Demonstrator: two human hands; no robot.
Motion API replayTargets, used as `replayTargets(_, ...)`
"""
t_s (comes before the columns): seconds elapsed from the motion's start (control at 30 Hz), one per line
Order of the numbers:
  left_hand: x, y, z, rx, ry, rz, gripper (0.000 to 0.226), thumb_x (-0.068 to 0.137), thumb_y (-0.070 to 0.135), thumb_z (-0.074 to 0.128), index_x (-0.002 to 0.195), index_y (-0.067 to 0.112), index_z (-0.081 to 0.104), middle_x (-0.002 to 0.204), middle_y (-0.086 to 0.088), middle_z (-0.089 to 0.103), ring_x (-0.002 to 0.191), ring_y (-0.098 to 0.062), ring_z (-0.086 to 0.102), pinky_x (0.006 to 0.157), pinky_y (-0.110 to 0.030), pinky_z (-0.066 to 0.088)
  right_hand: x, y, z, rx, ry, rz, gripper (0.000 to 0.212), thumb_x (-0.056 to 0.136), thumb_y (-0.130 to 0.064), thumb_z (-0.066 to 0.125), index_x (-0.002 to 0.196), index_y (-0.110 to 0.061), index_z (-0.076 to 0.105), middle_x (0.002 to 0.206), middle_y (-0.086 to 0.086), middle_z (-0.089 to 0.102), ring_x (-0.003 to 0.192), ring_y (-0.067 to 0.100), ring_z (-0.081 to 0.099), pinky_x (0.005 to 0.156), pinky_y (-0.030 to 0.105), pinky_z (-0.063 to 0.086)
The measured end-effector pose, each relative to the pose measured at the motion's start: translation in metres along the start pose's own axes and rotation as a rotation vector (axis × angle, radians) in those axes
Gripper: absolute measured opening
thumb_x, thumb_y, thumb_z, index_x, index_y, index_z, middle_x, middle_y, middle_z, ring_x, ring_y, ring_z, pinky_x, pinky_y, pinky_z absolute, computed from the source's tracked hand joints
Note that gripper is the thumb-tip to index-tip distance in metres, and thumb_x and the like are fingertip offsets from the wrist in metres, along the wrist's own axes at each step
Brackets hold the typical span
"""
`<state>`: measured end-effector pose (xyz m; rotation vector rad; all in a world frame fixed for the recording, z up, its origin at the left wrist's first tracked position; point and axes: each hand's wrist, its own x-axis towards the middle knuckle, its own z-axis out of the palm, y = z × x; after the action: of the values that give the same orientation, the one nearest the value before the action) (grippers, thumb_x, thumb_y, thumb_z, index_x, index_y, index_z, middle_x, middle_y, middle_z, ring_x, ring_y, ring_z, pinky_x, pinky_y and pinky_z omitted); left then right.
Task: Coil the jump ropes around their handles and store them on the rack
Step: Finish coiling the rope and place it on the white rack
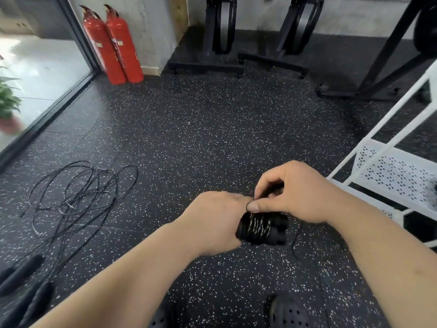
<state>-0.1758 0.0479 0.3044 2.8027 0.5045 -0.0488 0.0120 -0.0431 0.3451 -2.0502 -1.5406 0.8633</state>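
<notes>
Shoes (289, 312), blk, perforated, at bottom edge on speckled rubber floor (201, 138).
Item 1: coiled jump rope (261, 229), blk cord wound round paired handles, held above floor at frame ctr, near rack's left side. Left hand (212, 223) gripped bundle's left end, fingers curled under & hidden. Right hand (295, 192) pinched a cord strand btwn thumb & forefinger at bundle top; loose tail hung at right.
Item 2: loose jump ropes (78, 192), tangled on floor at left, well apart from hands; spare handles (21, 275) lay lower left.
Item 3: rack (390, 171), white perforated metal shelf, right.
Misc: 2 red fire extinguishers (113, 43) by far wall.
</notes>
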Motion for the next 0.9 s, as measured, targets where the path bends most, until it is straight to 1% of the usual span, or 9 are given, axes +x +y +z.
replayTargets(0.13,-0.002,0.006,-0.006,-0.099,0.08,0.069,0.03,0.09,0.049,0.067,0.112,0.037,0.052,0.104,0.016,0.064,0.099,-0.012,0.064,0.084,-0.032,0.051,-0.004,0.01,-0.01,0.269,-0.098,0.029,0.028,0.078,-0.047,0.09,0.089,-0.023,0.08,0.089,-0.003,0.079,0.085,0.013,0.073,0.086,0.036,0.055)
replayTargets(0.23,-0.004,0.01,-0.009,-0.186,0.119,0.105,0.04,0.084,0.047,0.076,0.113,0.036,0.05,0.092,0.021,0.053,0.087,-0.006,0.057,0.078,-0.025,0.047,-0.008,0.013,-0.018,0.373,-0.166,0.039,0.025,0.084,-0.044,0.082,0.095,-0.022,0.079,0.094,0.001,0.079,0.086,0.012,0.07,0.083,0.029,0.051)
replayTargets(0.33,-0.006,0.014,-0.015,-0.391,0.107,0.048,0.044,0.077,0.036,0.081,0.109,0.031,0.05,0.088,0.015,0.06,0.079,-0.007,0.058,0.068,-0.023,0.045,-0.01,0.015,-0.019,0.483,-0.142,0.049,0.025,0.089,-0.041,0.076,0.098,-0.018,0.078,0.092,0.002,0.077,0.084,0.013,0.069,0.077,0.025,0.052)
replayTargets(0.47,-0.006,0.017,-0.02,-0.679,0.07,-0.053,0.046,0.077,0.025,0.085,0.109,0.029,0.053,0.084,0.005,0.066,0.071,-0.011,0.062,0.063,-0.032,0.051,-0.008,0.011,-0.013,0.617,-0.101,0.075,0.021,0.094,-0.034,0.072,0.093,-0.013,0.077,0.087,0.002,0.076,0.078,0.012,0.069,0.072,0.022,0.053)
replayTargets(0.53,-0.005,0.017,-0.021,-0.752,0.049,-0.085,0.048,0.08,0.02,0.082,0.116,0.032,0.052,0.087,0.003,0.067,0.067,-0.009,0.058,0.061,-0.03,0.051,-0.006,0.013,-0.009,0.587,-0.031,0.099,0.013,0.098,-0.016,0.071,0.089,-0.015,0.079,0.091,0.009,0.078,0.086,0.021,0.07,0.083,0.032,0.055)
replayTargets(0.6,-0.005,0.015,-0.02,-0.795,0.045,-0.133,0.055,0.083,0.017,0.079,0.123,0.036,0.048,0.092,0.003,0.067,0.066,-0.006,0.056,0.06,-0.028,0.05,-0.002,0.016,-0.003,0.507,0.063,0.136,0.026,0.101,-0.004,0.065,0.086,-0.02,0.08,0.091,0.009,0.079,0.089,0.025,0.067,0.09,0.043,0.052)
replayTargets(0.73,-0.001,0.007,-0.014,-0.819,0.139,-0.252,0.06,0.083,0.028,0.082,0.126,0.045,0.043,0.105,0.01,0.071,0.08,-0.013,0.067,0.067,-0.032,0.058,0.004,0.016,0.018,0.446,0.209,0.234,0.034,0.096,0.013,0.054,0.078,-0.012,0.068,0.073,0.014,0.065,0.073,0.02,0.051,0.072,0.038,0.042)
replayTargets(0.8,0.001,0.004,-0.012,-0.757,0.198,-0.295,0.057,0.082,0.029,0.082,0.124,0.043,0.047,0.101,0.012,0.072,0.08,-0.009,0.066,0.065,-0.025,0.056,0.009,0.019,0.031,0.393,0.263,0.262,0.028,0.097,0.008,0.051,0.077,-0.009,0.061,0.065,0.013,0.057,0.065,0.018,0.046,0.066,0.037,0.037)
replayTargets(0.9,0.003,0.0,-0.011,-0.717,0.261,-0.37,0.049,0.08,0.03,0.083,0.119,0.04,0.055,0.094,0.013,0.072,0.076,-0.004,0.065,0.058,-0.02,0.053,0.013,0.018,0.043,0.186,0.252,0.261,0.03,0.105,-0.01,0.051,0.076,-0.015,0.059,0.054,-0.006,0.055,0.048,0.009,0.045,0.05,0.027,0.034)
